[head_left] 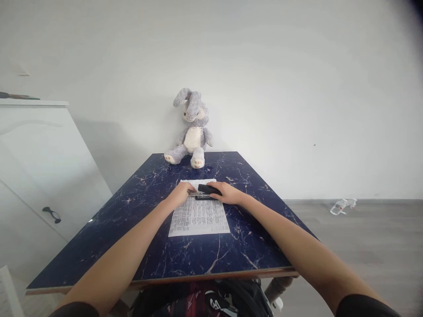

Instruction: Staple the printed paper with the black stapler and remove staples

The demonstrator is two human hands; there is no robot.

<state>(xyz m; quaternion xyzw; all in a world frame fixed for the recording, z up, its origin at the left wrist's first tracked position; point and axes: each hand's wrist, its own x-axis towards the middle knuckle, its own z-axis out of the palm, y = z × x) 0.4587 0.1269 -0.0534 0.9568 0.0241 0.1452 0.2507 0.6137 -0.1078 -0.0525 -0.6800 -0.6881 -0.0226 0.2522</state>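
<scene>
A black stapler (209,189) lies sideways over a printed sheet of paper (200,220), its top arm raised apart from its base. My right hand (228,193) is closed around the stapler's right end. At the opposite end, my left hand (181,194) has its fingers curled at the thin metal strip between the stapler's arm and base. Small details under those fingertips are hidden. Dense text covers the paper, which lies flat on the dark blue marbled table (185,259).
A grey plush rabbit (193,136) sits at the table's far edge against the white wall. To the left stands a white cabinet (39,167) with a black handle (52,215). Some clear plastic (343,206) lies on the floor at right.
</scene>
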